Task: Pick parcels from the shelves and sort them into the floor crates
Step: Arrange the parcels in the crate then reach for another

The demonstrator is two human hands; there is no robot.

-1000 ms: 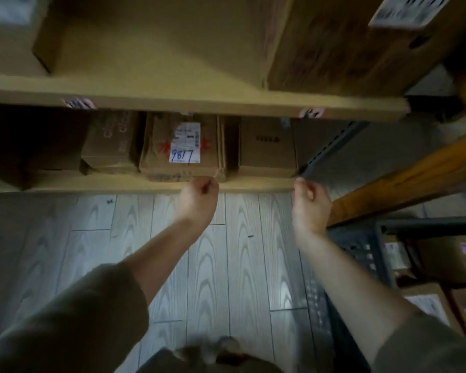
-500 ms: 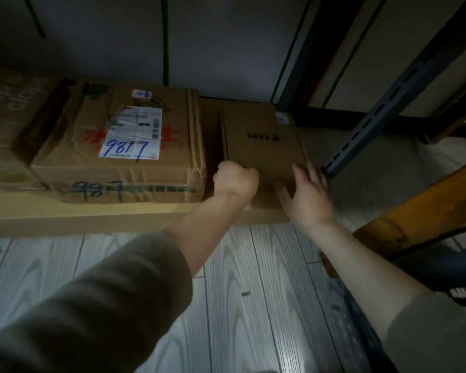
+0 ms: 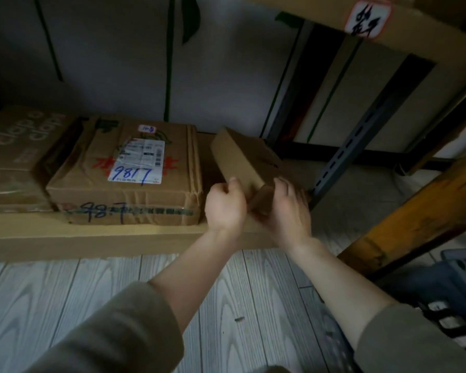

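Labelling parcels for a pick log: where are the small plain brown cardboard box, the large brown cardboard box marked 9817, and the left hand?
small plain brown cardboard box (image 3: 244, 160): head view, tilted cardboard face.
large brown cardboard box marked 9817 (image 3: 135, 170): head view, white label.
left hand (image 3: 225, 204): head view, back of hand.

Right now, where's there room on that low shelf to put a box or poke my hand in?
Only a narrow gap shows between the 9817 box and the tilted small box, maybe enough for a hand. The floor planks before the shelf are bare. The left is crowded: the clapa box sits close beside the 9817 box.
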